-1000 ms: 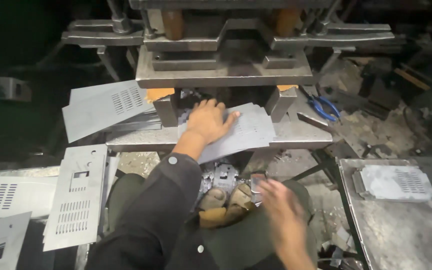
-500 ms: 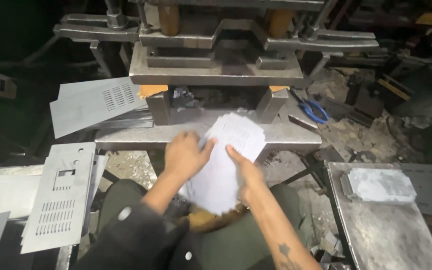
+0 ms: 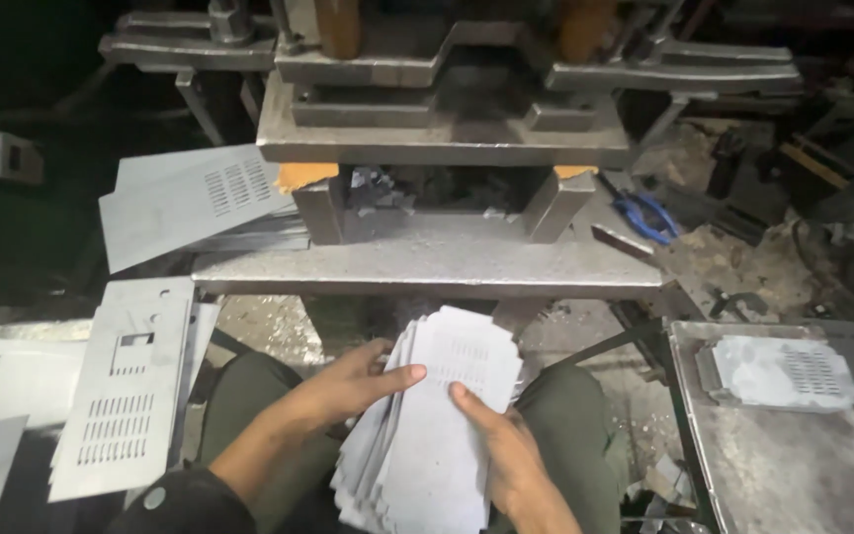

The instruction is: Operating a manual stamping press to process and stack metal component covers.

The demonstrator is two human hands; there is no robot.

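Both my hands hold a stack of thin grey punched metal sheets point(image 3: 437, 435) over my lap, below the press. My left hand point(image 3: 348, 384) grips the stack's left edge, thumb across the top sheet. My right hand point(image 3: 501, 455) holds the lower right side, its thumb pressing on the top sheet. The sheets are fanned slightly at their left edges. Above them stands the heavy steel press point(image 3: 447, 129) with its flat bed point(image 3: 427, 262).
Slotted metal panels lie at the left point(image 3: 126, 396) and lean behind the press at upper left point(image 3: 190, 198). A metal table at right point(image 3: 793, 475) carries a punched piece point(image 3: 778, 371). Blue-handled pliers point(image 3: 644, 213) rest right of the press. Scrap litters the floor.
My left hand drew the sheets off the press bed and down to my lap. My right hand came up and took hold of the stack as well.
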